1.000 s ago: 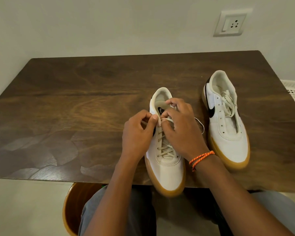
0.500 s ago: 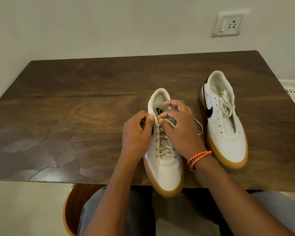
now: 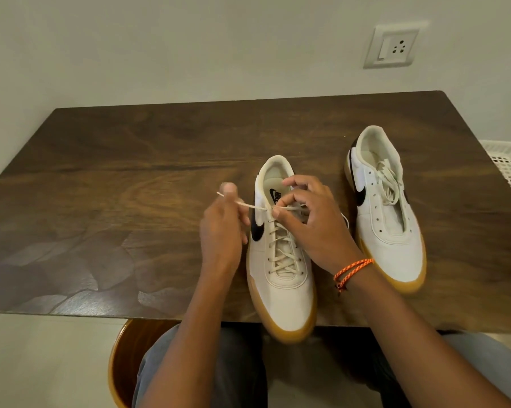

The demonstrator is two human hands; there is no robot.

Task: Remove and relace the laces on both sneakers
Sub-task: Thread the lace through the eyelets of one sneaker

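On the dark wooden table (image 3: 130, 201) by a pale wall (image 3: 189, 48), both hands, left (image 3: 223, 231) and right (image 3: 313, 222), pinch the near sneaker's lace (image 3: 250, 205).

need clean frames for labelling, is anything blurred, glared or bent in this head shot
Head view: the left hand is motion-blurred at its fingertips where it pinches the lace; the right hand and both sneakers read sharp. Pale window-like glare patches lie on the table at its near left. Wide-angle bowing curves the table edges.

Table (image 3: 130, 201) dark glossy wood; sneakers (image 3: 283, 278) matt white leather-look, gum rubber soles; laces (image 3: 280, 245) woven cloth
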